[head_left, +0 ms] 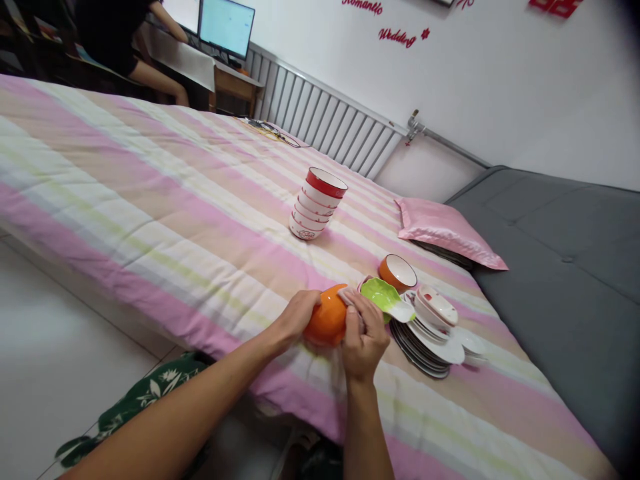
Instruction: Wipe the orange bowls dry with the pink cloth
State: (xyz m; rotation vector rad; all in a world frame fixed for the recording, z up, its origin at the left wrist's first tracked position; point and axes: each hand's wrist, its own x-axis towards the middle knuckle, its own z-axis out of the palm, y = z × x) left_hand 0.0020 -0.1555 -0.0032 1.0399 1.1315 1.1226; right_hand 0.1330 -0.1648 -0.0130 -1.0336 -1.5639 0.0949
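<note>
My left hand (295, 319) grips the side of an orange bowl (327, 321) that rests near the front edge of a striped pink bedspread (165, 200). My right hand (364, 337) is closed against the bowl's other side, its fingers pressing what looks like a pale cloth (349, 297) onto the rim. Just beyond lie a green leaf-shaped dish (383, 295) and a second orange bowl (397, 273) tilted on its side.
A stack of plates (425, 350) topped with small red-and-white dishes (436, 305) sits to the right. A tower of red-rimmed bowls (316, 203) stands further back. A pink pillow (445, 230), a grey mattress (560, 267) and a seated person (125, 40) at a desk are beyond.
</note>
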